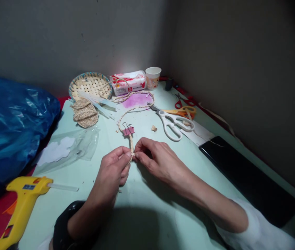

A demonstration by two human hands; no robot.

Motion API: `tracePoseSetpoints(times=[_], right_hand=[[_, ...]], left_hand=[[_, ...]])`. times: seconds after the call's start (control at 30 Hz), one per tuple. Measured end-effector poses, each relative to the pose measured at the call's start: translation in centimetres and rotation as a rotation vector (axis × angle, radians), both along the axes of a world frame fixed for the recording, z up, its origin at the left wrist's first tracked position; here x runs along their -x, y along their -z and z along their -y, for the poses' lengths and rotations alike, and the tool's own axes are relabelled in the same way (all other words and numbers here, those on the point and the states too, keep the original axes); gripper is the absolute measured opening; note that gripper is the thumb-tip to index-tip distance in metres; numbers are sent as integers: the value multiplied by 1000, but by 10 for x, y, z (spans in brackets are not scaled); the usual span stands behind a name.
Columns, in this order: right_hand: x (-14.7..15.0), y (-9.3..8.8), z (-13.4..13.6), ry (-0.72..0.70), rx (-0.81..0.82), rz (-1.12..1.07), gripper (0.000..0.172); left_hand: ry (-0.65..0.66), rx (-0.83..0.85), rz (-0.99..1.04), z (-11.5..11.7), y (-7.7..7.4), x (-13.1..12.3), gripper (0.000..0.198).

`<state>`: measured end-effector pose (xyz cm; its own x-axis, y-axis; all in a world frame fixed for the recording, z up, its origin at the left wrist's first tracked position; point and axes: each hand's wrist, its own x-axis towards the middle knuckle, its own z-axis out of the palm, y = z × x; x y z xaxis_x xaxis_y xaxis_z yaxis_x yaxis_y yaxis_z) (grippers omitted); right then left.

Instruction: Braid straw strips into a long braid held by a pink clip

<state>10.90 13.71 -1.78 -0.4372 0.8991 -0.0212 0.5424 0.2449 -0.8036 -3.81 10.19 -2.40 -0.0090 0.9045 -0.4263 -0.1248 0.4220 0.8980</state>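
A braided straw cord (131,141) runs down from a pink binder clip (128,131) at the middle of the table. My left hand (116,165) is closed around the lower end of the braid, pinching it between thumb and fingers. Just to its right, the thumb and forefinger of my right hand (156,158) pinch a pale strand at the side of the braid. The fingertips of both hands nearly meet there. Above the clip, a thin length of twisted cord (137,108) loops toward the back of the table. A small tan scrap (154,128) lies right of the clip.
White scissors (172,125) and orange scissors (186,111) lie at right, near a black flat panel (249,180). A yellow glue gun (25,205), plastic bag (72,149) and cord bundle (85,113) are left. Behind stand a woven basket (90,85), tissue pack (129,82) and paper cup (153,77).
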Motion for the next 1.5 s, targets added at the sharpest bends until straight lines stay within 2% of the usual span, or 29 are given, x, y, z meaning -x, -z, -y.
tracePoseSetpoints(times=[0.23,0.5,0.57,0.7,1.0,1.2,1.37,1.5], right_hand=[[0,-1,1,-58,-86,39,21],[6,2,6,-105,-471,302,14],[6,4,7,-100,-514,334,12],[7,6,7,-89,-497,341,10],[3,3,2,-161,-278,173,13],[0,1,-2,-189,-257,92,15],[1,1,-2,-137,-260,71,17],[5,6,4,-24,-274,14,16]], left_hand=[[51,60,13,-3,-6,3,24],[91,188,271,-10,-14,13,31],[92,193,283,-10,-14,13,31],[78,165,229,-8,-14,9,30],[79,119,150,-5,-13,9,23],[87,95,153,-4,-12,9,22],[83,85,137,-4,-11,7,22],[73,62,79,-1,-11,2,23]])
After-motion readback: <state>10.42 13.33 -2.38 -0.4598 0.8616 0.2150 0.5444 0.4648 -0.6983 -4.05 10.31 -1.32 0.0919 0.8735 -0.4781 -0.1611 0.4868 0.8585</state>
